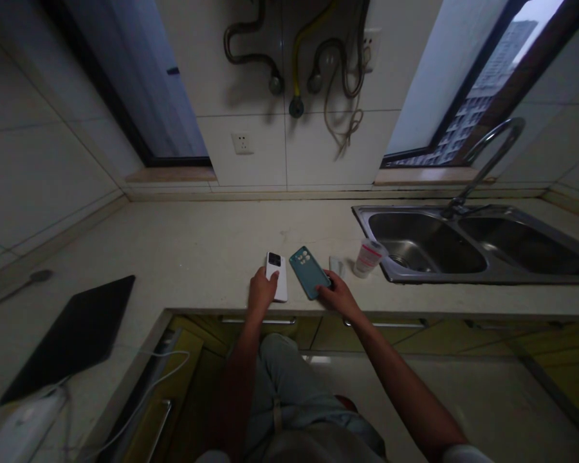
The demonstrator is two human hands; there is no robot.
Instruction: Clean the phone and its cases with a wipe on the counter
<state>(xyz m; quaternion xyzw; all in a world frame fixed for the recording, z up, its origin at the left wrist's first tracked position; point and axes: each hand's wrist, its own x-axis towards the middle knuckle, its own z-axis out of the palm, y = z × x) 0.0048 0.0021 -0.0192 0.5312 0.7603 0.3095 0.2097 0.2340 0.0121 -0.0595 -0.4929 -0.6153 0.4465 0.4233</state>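
My left hand (pixel 262 290) is closed around the left side of a white smartphone (pixel 280 283), thumb across its back. The phone's dark camera block is at the upper end. Just to the right, my right hand (pixel 338 296) grips the lower right corner of a teal phone case (pixel 309 273) with camera cutouts at its top. Phone and case are apart, side by side over the counter's front part. Right of the case lies a small pale item (pixel 336 265), too blurred to name, beside a clear plastic cup (pixel 368 258) with red print.
A double steel sink (pixel 374 235) with a curved faucet (pixel 492 151) is at the right. On the left counter lie a black flat panel (pixel 72 334), a white power strip (pixel 26 427) and cables. Pipes (pixel 296 71) and a socket (pixel 242 143) are on the wall.
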